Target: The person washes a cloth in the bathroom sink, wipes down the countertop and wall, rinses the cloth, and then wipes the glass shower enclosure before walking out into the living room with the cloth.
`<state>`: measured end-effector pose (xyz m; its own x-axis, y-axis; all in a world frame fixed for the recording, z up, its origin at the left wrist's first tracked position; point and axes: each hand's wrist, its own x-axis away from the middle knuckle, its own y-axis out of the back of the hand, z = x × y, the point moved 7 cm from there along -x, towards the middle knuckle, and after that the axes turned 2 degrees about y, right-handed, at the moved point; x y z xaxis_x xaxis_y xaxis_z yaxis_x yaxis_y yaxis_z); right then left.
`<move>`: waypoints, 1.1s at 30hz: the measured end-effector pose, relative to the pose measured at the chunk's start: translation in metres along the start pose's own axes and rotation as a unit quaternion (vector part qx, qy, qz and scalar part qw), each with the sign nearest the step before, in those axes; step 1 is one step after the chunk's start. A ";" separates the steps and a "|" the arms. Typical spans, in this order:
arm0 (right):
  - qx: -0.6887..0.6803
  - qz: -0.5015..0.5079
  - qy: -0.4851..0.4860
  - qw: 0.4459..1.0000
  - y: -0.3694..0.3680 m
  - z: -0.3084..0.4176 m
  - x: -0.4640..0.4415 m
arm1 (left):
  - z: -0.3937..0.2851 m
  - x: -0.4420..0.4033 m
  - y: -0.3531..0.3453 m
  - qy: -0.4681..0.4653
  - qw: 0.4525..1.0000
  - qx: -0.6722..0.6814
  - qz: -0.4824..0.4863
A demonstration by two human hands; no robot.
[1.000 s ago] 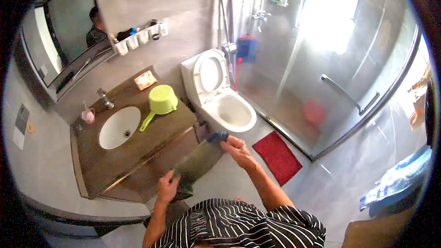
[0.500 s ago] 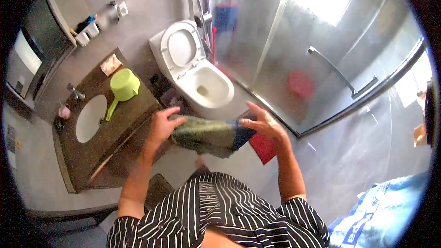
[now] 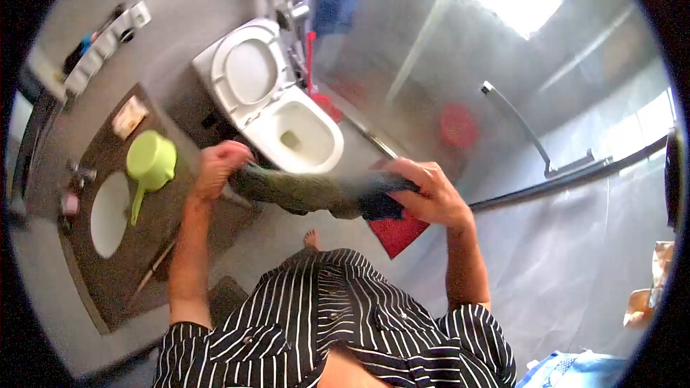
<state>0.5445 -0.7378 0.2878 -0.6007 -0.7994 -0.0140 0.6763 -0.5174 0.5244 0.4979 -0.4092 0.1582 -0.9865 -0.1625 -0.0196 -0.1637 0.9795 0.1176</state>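
An olive-green cloth with a dark blue end (image 3: 305,194) is stretched sideways in front of my body, slightly blurred. Whether it is a garment or a towel I cannot tell. My left hand (image 3: 220,169) is closed on its green end, near the counter's edge. At the dark blue end, my right hand (image 3: 431,190) grips the fabric between thumb and fingers. Beyond the cloth stands a white toilet (image 3: 305,133) with its lid and seat raised.
A brown counter (image 3: 93,280) on the left bears a white sink (image 3: 110,215), a lime-green dipper (image 3: 151,158) and a tissue pack (image 3: 129,117). A red mat (image 3: 397,236) lies on the floor. Glass shower panels stand right, with a handle (image 3: 521,129). A blue-and-white towel (image 3: 575,371) is at lower right.
My hands have moved apart and the cloth is pulled out longer between them. Both hands have closed on its ends. The view has turned, so the toilet and counter appear further left.
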 end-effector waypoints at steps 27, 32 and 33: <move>0.413 -0.789 -0.324 0.319 0.475 -0.342 0.401 | -0.014 -0.166 -0.232 -0.038 0.955 -0.292 -0.043; 0.335 -0.819 -0.330 0.331 0.474 -0.332 0.432 | -0.011 -0.181 -0.232 -0.041 0.960 -0.272 -0.051; 0.335 -0.823 -0.280 0.363 0.468 -0.320 0.427 | -0.007 -0.183 -0.239 -0.045 0.961 -0.268 -0.054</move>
<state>0.7404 -1.4191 0.2550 -0.0760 0.7089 -0.7012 -0.9382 0.1873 0.2910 0.7178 -0.6142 0.1405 -0.9639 -0.2243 -0.1436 -0.2650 0.7522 0.6033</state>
